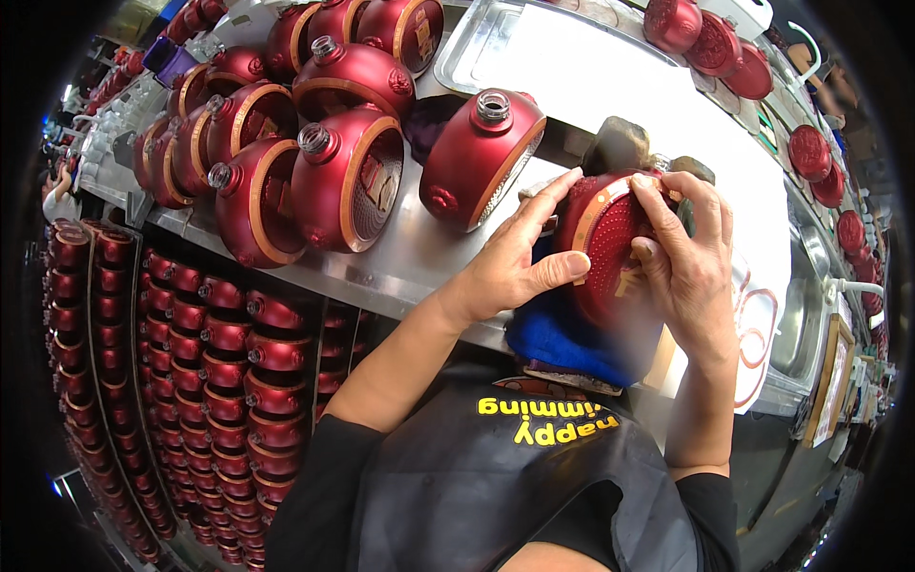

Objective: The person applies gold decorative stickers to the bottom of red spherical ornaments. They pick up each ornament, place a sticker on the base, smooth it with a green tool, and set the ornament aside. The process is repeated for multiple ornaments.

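Observation:
A round red bottle [602, 262] with a dotted, sunken face is tilted in front of me, between my two hands. Along its rim runs an orange band [589, 217]. My left hand [515, 262] braces the bottle's left side, fingers stretched along it and thumb on the rim. With bent fingers, my right hand [694, 257] presses the band at the upper right; its thumb lies over the face. Beneath the bottle is a blue cloth [562, 338]. Another red bottle [477, 162], with a clear glass neck, stands just left of my left hand.
Several red bottles with orange bands crowd the metal table [400, 276] at the left. Behind them lies a metal tray [474, 57] beside white sheets [591, 67]. Racks of stacked red bottles [276, 391] fill the lower left. Pinkish ring strips [760, 329] lie at the right.

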Motion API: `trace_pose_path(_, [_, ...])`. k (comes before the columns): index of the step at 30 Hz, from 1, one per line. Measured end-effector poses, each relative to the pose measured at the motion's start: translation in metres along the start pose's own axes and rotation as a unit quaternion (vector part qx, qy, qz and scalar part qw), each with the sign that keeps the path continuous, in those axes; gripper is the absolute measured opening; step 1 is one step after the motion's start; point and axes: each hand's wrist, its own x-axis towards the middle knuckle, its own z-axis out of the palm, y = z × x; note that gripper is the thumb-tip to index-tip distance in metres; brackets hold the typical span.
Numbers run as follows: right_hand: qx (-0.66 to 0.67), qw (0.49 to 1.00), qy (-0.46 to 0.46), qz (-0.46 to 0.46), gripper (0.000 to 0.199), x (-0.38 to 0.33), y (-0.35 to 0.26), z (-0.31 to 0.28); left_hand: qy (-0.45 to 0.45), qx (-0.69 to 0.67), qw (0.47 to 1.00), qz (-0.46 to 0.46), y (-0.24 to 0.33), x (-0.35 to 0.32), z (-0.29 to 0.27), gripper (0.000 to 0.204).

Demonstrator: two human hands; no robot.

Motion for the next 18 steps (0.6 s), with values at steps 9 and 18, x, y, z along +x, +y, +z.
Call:
trace_pose_path(9, [0.003,1.000,0.007,-0.002,0.049,0.000,0.000,0.001,0.029,0.029,0.999,0.031,-0.007,-0.002,0.005,0.097])
trace_pose_path(18, [0.004,1.000,0.000,-0.003,0.050,0.001,-0.001,-0.001,0.066,0.042,0.995,0.053,0.005,0.008,0.009,0.068])
